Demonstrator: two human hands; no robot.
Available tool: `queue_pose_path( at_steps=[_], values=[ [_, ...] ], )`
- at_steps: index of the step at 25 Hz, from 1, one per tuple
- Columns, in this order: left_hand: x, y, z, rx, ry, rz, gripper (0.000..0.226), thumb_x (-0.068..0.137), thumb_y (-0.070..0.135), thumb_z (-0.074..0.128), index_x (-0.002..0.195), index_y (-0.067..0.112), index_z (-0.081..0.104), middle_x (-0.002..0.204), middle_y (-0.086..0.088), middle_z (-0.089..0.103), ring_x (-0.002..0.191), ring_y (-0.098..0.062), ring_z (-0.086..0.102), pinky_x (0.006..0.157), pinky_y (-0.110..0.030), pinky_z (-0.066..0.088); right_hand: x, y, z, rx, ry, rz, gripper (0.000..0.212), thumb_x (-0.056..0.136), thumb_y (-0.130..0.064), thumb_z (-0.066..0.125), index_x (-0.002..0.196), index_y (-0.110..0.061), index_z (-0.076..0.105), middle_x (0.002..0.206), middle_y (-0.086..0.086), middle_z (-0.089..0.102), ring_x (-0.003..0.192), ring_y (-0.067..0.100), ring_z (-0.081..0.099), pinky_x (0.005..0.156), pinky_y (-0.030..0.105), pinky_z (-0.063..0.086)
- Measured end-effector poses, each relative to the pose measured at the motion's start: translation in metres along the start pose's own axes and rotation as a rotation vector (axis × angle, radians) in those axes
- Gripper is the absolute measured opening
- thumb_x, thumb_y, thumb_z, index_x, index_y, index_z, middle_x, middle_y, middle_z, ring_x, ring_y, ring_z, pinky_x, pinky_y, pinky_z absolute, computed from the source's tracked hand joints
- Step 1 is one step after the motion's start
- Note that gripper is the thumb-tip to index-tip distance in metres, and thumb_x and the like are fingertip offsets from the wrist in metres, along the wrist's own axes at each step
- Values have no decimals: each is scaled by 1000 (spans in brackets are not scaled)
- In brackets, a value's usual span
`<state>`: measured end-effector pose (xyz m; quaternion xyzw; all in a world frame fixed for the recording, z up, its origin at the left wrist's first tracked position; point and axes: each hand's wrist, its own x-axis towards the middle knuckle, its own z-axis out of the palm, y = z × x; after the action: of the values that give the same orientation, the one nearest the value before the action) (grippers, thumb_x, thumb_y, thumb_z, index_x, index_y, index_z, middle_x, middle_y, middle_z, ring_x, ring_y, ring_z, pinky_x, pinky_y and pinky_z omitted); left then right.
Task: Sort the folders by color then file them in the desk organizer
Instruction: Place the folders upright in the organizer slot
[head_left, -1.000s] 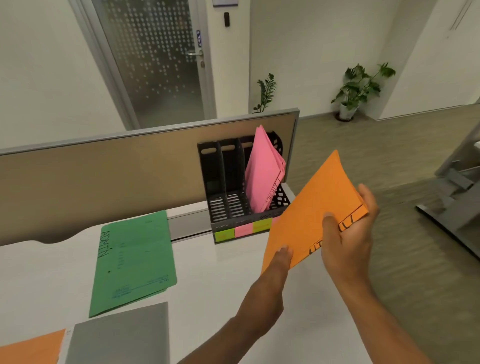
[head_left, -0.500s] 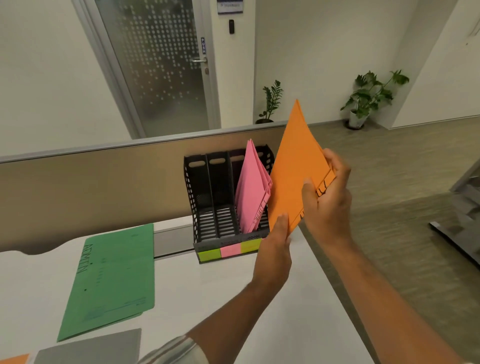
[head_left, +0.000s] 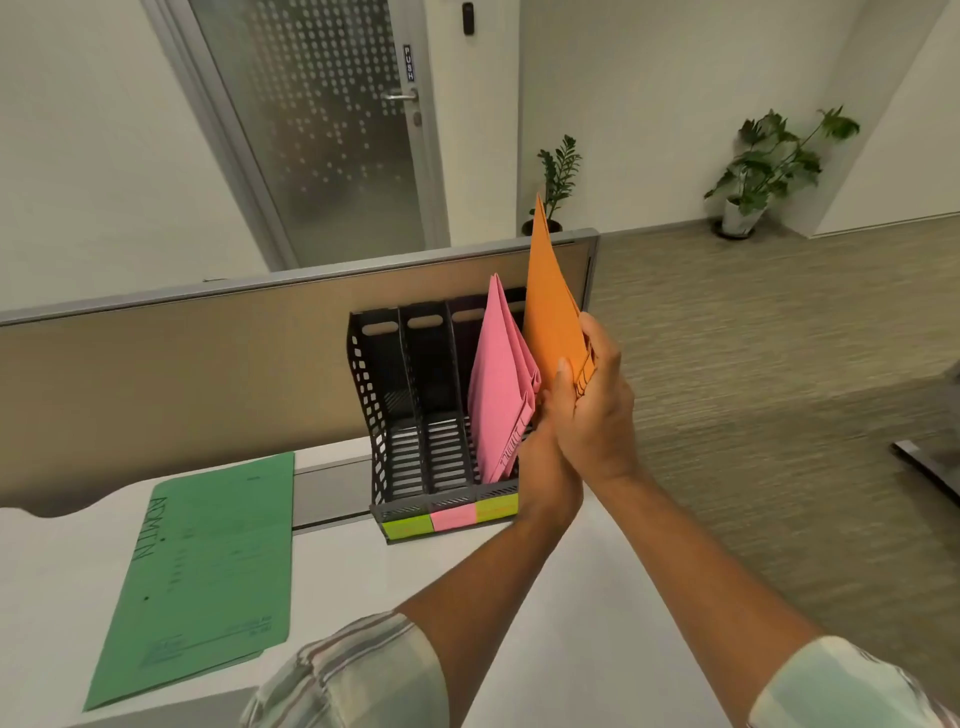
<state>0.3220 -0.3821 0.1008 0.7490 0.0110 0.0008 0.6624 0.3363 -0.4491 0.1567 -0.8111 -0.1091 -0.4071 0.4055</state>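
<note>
An orange folder (head_left: 549, 306) stands nearly edge-on above the right end of the black desk organizer (head_left: 395, 395). My right hand (head_left: 597, 410) grips its lower corner. My left hand (head_left: 545, 467) is pressed against the right hand from below, its fingers mostly hidden behind it. Pink folders (head_left: 501, 384) lean in the organizer's third slot. The two left slots hold nothing. Green, pink and yellow-green labels (head_left: 449, 517) line the organizer's front. A green folder stack (head_left: 208, 566) marked ADMIN lies flat on the white desk at the left.
A tan partition (head_left: 182, 364) runs behind the desk and organizer. A grey folder corner (head_left: 197, 709) shows at the bottom edge. The desk's right edge drops to carpet floor (head_left: 779, 415). Potted plants (head_left: 769, 166) and a frosted door (head_left: 332, 130) stand beyond.
Both hands raised the orange folder, turned it upright and carried it left to the organizer's right end beside the pink folders. The view shifted, so the desk items sit lower.
</note>
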Motion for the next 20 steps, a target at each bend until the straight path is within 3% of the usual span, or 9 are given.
queue_pose_path(
  at_steps=[2,5,9,12,14,16,18,20],
  values=[
    [8,-11,-1,77,-32,24,34,103,-4,55,136,1,62,119,-19,72,86,-6,63,74,-7,55,1,10,9,-11,-23,38,54,107,-27,49,155,-25,24,133,15,61,96,29,70,79,35,62],
    [11,-3,0,28,35,27,35,111,0,39,142,-8,54,110,-16,67,87,-14,64,70,-14,58,-3,24,18,-31,-97,161,59,106,-24,56,155,-30,24,138,10,58,108,26,69,84,39,63],
    [11,-12,4,8,-9,-12,32,112,6,42,138,-5,57,122,-25,66,104,-27,61,82,-26,57,-23,43,24,-69,-211,324,56,106,-26,57,155,-32,30,142,5,58,122,23,64,95,43,61],
    [-2,-13,1,-97,-7,-57,29,112,14,41,116,10,70,103,-13,70,109,-36,57,95,-49,48,-38,48,23,-28,-272,491,66,106,-25,57,159,-36,19,147,8,57,128,26,62,101,45,56],
    [-13,-16,-7,-148,-72,-55,34,111,15,44,108,25,76,102,-2,77,108,-27,65,102,-48,48,-51,45,21,-26,-320,566,69,105,-26,57,161,-34,16,148,10,58,130,29,61,105,50,54],
    [-27,-23,-21,80,-193,-31,34,112,14,46,126,29,72,123,3,76,120,-16,67,111,-41,52,-66,40,19,-27,-374,617,68,106,-28,57,161,-31,17,150,9,56,134,30,59,108,52,52],
    [-38,-43,-38,479,-270,52,48,110,12,52,155,26,46,153,5,57,143,-16,53,119,-39,46,-83,35,15,-29,-413,649,67,106,-29,56,161,-28,19,155,8,52,139,30,53,112,51,48],
    [-46,-59,-56,668,-258,7,65,110,19,54,167,23,22,172,3,32,159,-20,31,127,-41,34,-100,31,12,-66,-455,657,65,106,-28,55,161,-25,21,160,8,44,145,29,47,114,48,45]
  ],
)
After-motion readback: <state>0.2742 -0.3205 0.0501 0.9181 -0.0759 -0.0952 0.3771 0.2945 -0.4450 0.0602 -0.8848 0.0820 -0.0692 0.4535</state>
